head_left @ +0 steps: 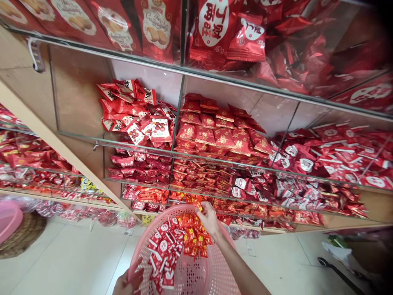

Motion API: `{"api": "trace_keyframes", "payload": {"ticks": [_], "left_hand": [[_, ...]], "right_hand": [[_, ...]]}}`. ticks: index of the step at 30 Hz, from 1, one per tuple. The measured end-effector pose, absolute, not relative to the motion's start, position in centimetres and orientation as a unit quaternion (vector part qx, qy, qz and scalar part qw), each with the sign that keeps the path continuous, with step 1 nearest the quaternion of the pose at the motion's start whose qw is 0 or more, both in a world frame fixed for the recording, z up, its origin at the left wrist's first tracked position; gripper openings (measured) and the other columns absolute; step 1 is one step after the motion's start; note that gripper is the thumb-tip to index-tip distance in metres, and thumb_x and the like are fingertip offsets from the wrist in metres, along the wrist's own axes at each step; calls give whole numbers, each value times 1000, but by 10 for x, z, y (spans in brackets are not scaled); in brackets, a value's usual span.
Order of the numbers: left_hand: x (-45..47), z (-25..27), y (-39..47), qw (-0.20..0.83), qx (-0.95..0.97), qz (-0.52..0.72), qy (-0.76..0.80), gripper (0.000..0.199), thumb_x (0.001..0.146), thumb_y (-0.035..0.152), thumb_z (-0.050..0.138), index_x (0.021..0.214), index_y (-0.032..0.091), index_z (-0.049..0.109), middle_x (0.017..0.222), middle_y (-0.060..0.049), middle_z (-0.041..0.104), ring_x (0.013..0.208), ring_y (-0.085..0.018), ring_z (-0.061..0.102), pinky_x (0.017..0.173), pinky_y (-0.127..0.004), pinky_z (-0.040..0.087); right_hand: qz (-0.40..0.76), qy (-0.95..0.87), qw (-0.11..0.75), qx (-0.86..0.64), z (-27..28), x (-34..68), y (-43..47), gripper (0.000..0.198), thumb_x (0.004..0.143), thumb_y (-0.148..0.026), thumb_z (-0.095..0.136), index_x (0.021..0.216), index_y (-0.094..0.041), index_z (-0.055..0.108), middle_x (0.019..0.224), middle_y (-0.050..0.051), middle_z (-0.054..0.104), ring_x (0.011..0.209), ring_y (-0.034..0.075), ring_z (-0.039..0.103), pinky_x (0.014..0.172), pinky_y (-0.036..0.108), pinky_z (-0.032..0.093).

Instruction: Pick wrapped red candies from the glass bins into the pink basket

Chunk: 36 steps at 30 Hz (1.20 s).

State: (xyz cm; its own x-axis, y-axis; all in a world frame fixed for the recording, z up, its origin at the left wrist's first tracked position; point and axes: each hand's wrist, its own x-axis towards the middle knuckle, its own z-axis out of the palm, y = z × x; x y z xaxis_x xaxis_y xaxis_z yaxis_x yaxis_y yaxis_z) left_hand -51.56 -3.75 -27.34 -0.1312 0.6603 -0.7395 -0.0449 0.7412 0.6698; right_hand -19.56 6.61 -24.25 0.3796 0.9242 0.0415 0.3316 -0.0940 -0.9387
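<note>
A pink plastic basket (pixel 225 268) with a perforated wall is below the shelves. My left hand (pixel 127 283) grips its near left side, fingers against the wall. Inside, red-and-white packets (pixel 164 256) lie on the left and small orange-red candy packets (pixel 196 235) on the upper right; part of the basket's bottom shows. At the far rim, my right hand (pixel 209 219) is closed, its fingertips pinching a small orange-red candy packet (pixel 197 203). Just behind that hand, similar orange packets fill a low shelf compartment.
Glass-fronted shelves (pixel 147 146) hold red packets in several compartments, including gold-printed ones (pixel 215 135) in the middle. Larger red bags (pixel 213 24) are on the top shelf. Tiled floor (pixel 76 254) lies below, with a wicker basket (pixel 29 233) and pink tub (pixel 9 219) at left.
</note>
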Motion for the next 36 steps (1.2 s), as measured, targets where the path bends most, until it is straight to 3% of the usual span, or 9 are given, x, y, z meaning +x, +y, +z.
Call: {"api": "trace_keyframes", "payload": {"ticks": [4, 8, 12, 19, 22, 26, 31, 36], "left_hand": [[-516, -272, -37, 626, 224, 283, 692, 61, 55, 28, 72, 113, 18, 60, 91, -8, 69, 69, -16, 59, 54, -22, 45], [-515, -266, -36, 627, 233, 277, 690, 60, 58, 29, 71, 116, 18, 60, 89, -6, 69, 67, -14, 57, 54, -21, 44], [-513, -262, -36, 625, 226, 276, 694, 61, 58, 26, 69, 118, 18, 60, 90, -5, 68, 66, -13, 56, 55, -21, 44], [-516, -261, -35, 632, 234, 270, 688, 59, 59, 23, 69, 116, 16, 58, 92, -7, 68, 67, -14, 57, 55, -22, 44], [-519, -258, -32, 655, 229, 249, 675, 61, 59, 19, 70, 118, 14, 56, 95, -8, 67, 71, -15, 59, 58, -23, 46], [-520, -253, -30, 662, 227, 245, 671, 59, 60, 20, 71, 117, 14, 57, 94, -7, 67, 73, -16, 59, 60, -24, 47], [-518, -253, -32, 660, 227, 253, 671, 64, 59, 26, 75, 118, 13, 56, 92, -7, 67, 70, -15, 58, 60, -25, 47], [-518, -251, -34, 657, 230, 255, 672, 65, 57, 26, 76, 118, 13, 57, 93, -8, 68, 72, -16, 60, 61, -26, 48]], "right_hand": [[426, -410, 522, -614, -235, -194, 41, 32, 65, -41, 74, 83, -19, 60, 82, 1, 64, 65, 14, 56, 58, 23, 44], [529, -316, 533, -580, -220, -198, 23, 38, 60, -39, 80, 84, -19, 58, 68, -3, 61, 58, 13, 57, 60, 26, 47], [584, -222, 550, -554, -210, -205, 10, 45, 57, -37, 82, 92, -21, 61, 73, -3, 63, 62, 15, 61, 66, 30, 51], [577, -176, 580, -548, -224, -193, -7, 30, 61, -35, 80, 84, -23, 65, 70, -4, 60, 63, 14, 57, 58, 24, 45], [543, -135, 609, -562, -232, -180, -18, 37, 60, -35, 81, 92, -24, 64, 73, -4, 61, 66, 14, 59, 58, 24, 45], [522, -63, 636, -565, -238, -170, -31, 39, 54, -32, 85, 84, -23, 62, 73, -5, 61, 68, 14, 62, 64, 25, 49], [563, -30, 623, -543, -242, -175, -38, 45, 56, -37, 83, 94, -26, 64, 94, -1, 67, 81, 17, 64, 78, 34, 53], [529, -65, 599, -597, -255, -186, -33, 50, 50, -34, 86, 94, -24, 64, 95, 0, 65, 85, 19, 63, 74, 34, 54]]}}
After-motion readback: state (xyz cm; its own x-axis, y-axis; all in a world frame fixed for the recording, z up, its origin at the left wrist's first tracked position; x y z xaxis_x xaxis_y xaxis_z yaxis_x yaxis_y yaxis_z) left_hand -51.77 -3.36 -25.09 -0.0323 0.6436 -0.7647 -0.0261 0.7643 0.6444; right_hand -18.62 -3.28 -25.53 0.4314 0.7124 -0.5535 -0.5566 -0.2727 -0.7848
